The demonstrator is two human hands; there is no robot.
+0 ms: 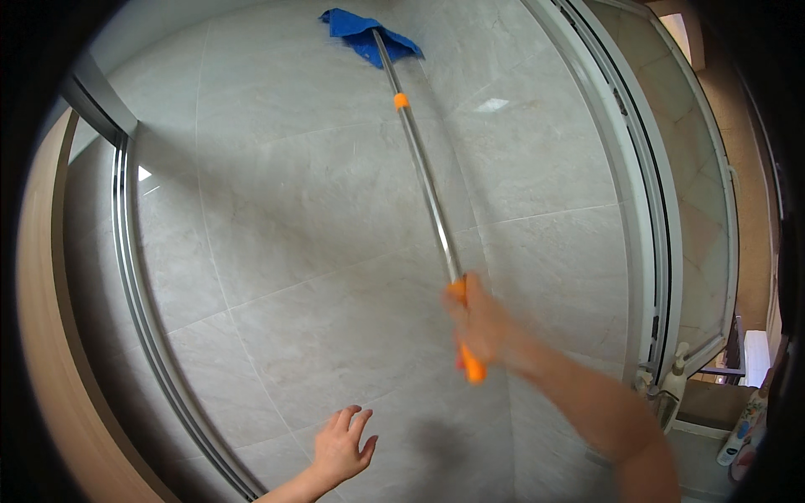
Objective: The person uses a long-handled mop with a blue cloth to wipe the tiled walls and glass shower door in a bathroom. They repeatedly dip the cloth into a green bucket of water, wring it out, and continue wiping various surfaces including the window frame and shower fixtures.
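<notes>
My right hand (481,317) is closed around the orange handle (475,368) of a telescopic metal pole (427,182). An orange collar (401,100) joins two sections of the pole. At its far end a blue cloth (371,38) covers the head, whose shape is hidden, and lies against the grey wall tiles (314,214) near a corner. My left hand (344,443) holds nothing; its fingers are apart and bent, in front of the lower tiles. The right hand and forearm are blurred.
On the right stands an open window with a white frame (654,207) and a glass pane (698,170). Below it are a pump bottle (674,383) and another bottle (736,440). A metal rail (135,295) and a wood-coloured panel (44,283) run down the left.
</notes>
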